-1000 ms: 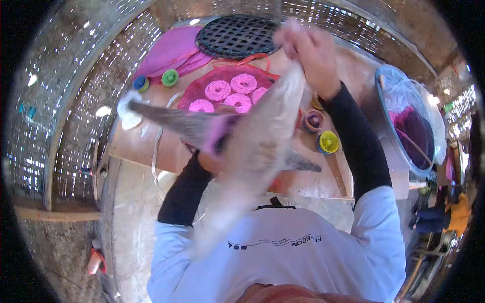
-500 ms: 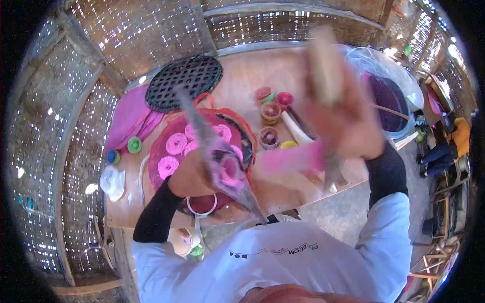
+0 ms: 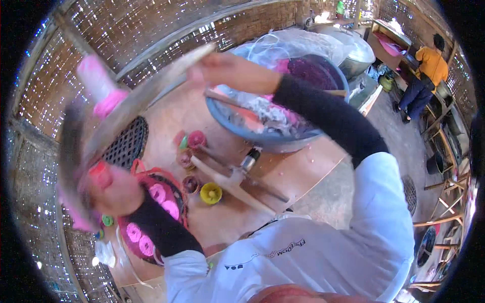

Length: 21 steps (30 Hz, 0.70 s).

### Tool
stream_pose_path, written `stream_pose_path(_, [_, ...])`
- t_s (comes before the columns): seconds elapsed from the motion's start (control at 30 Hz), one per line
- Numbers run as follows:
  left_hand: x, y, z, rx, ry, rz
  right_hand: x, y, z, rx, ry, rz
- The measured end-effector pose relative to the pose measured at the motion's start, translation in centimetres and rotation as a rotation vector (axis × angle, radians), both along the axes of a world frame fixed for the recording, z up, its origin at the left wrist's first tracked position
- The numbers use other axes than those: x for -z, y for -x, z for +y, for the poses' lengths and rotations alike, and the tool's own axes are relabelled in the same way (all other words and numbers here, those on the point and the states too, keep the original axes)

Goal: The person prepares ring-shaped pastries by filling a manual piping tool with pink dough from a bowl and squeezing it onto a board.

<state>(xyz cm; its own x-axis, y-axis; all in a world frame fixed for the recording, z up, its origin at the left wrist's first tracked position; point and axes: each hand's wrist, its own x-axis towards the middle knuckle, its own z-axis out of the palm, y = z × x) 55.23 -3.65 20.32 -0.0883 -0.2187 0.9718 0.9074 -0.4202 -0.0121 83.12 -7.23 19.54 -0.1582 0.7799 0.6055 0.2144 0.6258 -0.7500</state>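
Note:
At the left, my left hand [image 3: 115, 191] is closed around a dark wooden handled piece [image 3: 76, 151], smeared by motion. Up at the top middle, my right hand [image 3: 214, 70] grips the tip of a long pale wooden bar [image 3: 146, 96]. From that bar's side juts a pink-coated cylinder [image 3: 96, 83]. Whether the two wooden pieces touch is blurred. Below my left forearm lie pink coiled noodle rounds [image 3: 169, 208] on a round black tray lined in red [image 3: 181, 194].
A large blue tub [image 3: 237, 134] holding purple and whitish stuff stands at the upper right. Another wooden T-shaped tool [image 3: 237, 177] lies mid-table near a yellow cup [image 3: 210, 193] and small red cups [image 3: 197, 139]. A black lattice tray [image 3: 129, 144] is behind. A person in orange [image 3: 429, 63] stands far right.
My view has swung to the right. The two wooden pieces, lower and farther apart before, have come up to the left. My right hand has crossed leftward over the blue tub.

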Motion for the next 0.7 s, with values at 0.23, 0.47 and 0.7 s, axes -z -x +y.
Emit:
stream_pose_path(0.23, [5.4, 7.0, -1.3, -0.081, 0.145, 0.123, 9.0, -17.5, -7.1, 0.447, 0.488, -1.628])
stream_pose_path(0.47, [6.7, 4.4, -2.0, -0.098, 0.217, 0.135, 6.3, -22.6, -6.6, 0.694, 0.248, -1.755])
stream_pose_path(0.7, [6.6, 4.0, -3.3, -0.151, 0.25, 0.164, 6.0, -25.3, -1.6, 0.705, 0.06, -1.775])
